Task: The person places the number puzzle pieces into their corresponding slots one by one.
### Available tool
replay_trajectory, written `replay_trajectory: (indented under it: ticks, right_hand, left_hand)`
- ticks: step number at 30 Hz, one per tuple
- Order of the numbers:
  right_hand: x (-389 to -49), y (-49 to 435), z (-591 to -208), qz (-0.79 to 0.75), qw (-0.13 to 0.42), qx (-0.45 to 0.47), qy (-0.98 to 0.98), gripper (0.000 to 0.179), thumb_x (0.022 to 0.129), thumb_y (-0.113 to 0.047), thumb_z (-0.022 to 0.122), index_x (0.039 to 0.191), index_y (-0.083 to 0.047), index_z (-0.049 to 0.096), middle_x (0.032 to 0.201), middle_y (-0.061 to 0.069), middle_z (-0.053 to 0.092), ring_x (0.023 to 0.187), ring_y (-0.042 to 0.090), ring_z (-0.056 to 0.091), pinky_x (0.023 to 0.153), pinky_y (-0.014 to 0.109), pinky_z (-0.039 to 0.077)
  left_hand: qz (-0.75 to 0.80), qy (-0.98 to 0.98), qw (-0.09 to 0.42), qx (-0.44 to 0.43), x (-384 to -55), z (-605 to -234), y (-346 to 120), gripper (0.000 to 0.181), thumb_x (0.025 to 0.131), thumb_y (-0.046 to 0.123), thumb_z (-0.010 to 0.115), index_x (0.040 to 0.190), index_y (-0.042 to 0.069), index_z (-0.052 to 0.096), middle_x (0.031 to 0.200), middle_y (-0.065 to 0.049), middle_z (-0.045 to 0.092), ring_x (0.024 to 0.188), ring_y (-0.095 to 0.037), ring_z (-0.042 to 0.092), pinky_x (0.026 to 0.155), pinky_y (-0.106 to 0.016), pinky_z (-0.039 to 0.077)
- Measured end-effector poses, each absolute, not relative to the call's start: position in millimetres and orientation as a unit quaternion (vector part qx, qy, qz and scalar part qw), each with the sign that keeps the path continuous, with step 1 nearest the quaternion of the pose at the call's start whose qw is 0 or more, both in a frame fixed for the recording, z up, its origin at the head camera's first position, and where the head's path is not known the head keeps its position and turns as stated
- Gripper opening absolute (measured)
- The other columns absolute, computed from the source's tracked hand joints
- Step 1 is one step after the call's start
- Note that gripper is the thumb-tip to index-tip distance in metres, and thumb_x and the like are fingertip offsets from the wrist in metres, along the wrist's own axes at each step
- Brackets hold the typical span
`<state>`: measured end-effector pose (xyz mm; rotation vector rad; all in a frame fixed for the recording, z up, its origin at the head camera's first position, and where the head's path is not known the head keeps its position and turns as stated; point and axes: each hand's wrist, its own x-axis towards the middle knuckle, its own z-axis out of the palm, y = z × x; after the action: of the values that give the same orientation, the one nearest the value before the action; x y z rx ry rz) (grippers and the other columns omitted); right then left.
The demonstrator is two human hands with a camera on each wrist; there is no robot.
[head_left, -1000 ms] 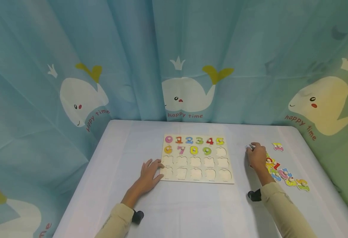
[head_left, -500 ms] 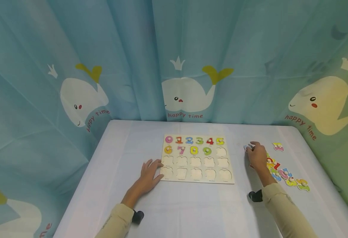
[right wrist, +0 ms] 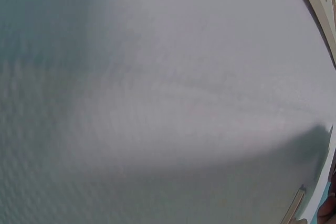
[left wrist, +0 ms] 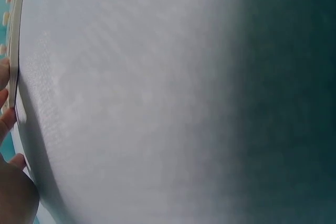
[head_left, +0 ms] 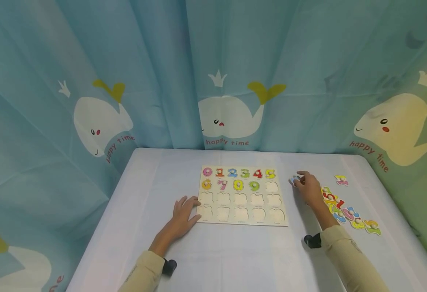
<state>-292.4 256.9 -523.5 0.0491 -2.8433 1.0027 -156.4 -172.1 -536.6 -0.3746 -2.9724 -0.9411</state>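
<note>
A wooden number puzzle board [head_left: 231, 207] lies on the table, its top two rows holding coloured number pieces 0 to 9 with knobs. Below and beside those, outlined recesses show bare wood. My left hand [head_left: 182, 215] rests at the board's left edge, fingers spread and fingertips on the rim; the left wrist view catches the fingers [left wrist: 7, 121] against the board's side. To the right of the board, my right hand [head_left: 309, 189] pinches a blue number puzzle piece [head_left: 293, 179], partly covered by the fingers. In the right wrist view only a sliver of the hand [right wrist: 328, 208] shows.
Several loose number pieces [head_left: 352, 213] lie heaped and overlapping to the right of my right forearm. One yellow-and-pink piece [head_left: 342, 180] lies apart, farther back. A light cloth covers the table [head_left: 242, 259], and a blue whale-print curtain [head_left: 162, 81] hangs behind it.
My right hand has shifted left, away from the heap toward the board, carrying the blue piece; more of the heap shows now. My left hand stays in place.
</note>
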Motion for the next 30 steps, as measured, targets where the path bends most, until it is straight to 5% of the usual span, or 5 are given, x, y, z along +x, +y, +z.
replay_trajectory:
  ticks: [30]
  right_hand:
    - [-287.1, 234.2, -527.4, 0.356, -0.025, 0.109, -0.928, 0.041, 0.091, -0.009, 0.061, 0.129, 0.003, 0.048, 0.093, 0.013, 0.057, 0.081, 0.023, 0.056, 0.068, 0.034, 0.046]
  left_hand:
    - [-0.296, -0.949, -0.008, -0.112, -159.5, -536.3, -172.0, 0.036, 0.090, 0.020, 0.063, 0.122, 0.006, 0.052, 0.138, -0.014, 0.043, 0.134, -0.041, 0.022, 0.106, -0.063, 0.005]
